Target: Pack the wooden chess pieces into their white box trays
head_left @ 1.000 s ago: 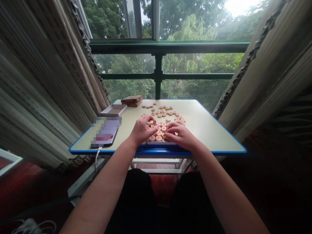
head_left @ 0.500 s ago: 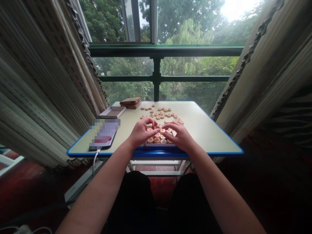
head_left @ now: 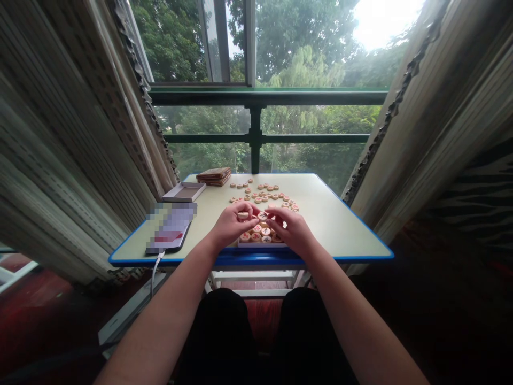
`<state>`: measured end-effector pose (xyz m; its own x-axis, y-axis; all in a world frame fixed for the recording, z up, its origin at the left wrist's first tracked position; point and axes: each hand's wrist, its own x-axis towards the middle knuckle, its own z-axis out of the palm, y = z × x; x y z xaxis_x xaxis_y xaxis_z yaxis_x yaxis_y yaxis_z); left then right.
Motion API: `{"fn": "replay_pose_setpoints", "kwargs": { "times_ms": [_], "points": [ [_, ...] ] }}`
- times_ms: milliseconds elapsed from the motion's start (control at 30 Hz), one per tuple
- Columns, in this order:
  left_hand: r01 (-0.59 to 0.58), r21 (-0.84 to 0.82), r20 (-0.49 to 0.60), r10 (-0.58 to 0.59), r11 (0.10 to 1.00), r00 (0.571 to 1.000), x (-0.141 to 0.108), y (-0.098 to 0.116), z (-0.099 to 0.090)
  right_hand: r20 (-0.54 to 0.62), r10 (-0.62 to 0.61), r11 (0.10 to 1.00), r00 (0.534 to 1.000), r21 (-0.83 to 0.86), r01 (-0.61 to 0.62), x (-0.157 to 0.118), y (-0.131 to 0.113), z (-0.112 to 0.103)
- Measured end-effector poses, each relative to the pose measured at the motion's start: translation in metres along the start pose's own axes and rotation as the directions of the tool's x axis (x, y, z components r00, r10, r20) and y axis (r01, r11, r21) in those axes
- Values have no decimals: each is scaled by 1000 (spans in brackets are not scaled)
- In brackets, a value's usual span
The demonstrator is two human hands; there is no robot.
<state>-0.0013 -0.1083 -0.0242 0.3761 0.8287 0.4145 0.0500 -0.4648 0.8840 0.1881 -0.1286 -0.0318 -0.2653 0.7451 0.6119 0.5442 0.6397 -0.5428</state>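
A round wooden Chinese chess piece (head_left: 262, 216) with a dark character sits, face up, between my hands above an open box (head_left: 262, 245). My left hand (head_left: 231, 225) is closed, thumb and curled fingers pinching the piece's left side. Another piece (head_left: 242, 215) shows inside the curl of its fingers; whether it is held I cannot tell. The fingertips of my right hand (head_left: 293, 226) close on the right edge of the same central piece. Below, rows of red- and dark-marked pieces (head_left: 256, 237) fill the box's near part; my hands hide the rest.
Several loose pieces (head_left: 265, 195) lie scattered beyond my hands on the pale, blue-edged table (head_left: 332, 224). At left are a phone (head_left: 174, 230) with a white cable (head_left: 155, 270), an open tray-like lid (head_left: 184, 192) and a folded brown board (head_left: 214, 176). Curtains flank the window.
The central piece has turned from tilted to facing up, and my right fingertips have come against it. The whole view has shifted slightly, with the window lower in the picture.
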Motion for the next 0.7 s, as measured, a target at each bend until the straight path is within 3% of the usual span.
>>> {"fn": "replay_pose_setpoints", "kwargs": {
  "times_ms": [400,700],
  "points": [
    [35,-52,62,-32,998,998,-2,3,1,16,52,999,999,-7,-52,0,-4,-1],
    [-20,-26,-134,16,999,991,3,-2,-3,98,67,992,993,-112,-56,1,-3,-2]
  ]
}}
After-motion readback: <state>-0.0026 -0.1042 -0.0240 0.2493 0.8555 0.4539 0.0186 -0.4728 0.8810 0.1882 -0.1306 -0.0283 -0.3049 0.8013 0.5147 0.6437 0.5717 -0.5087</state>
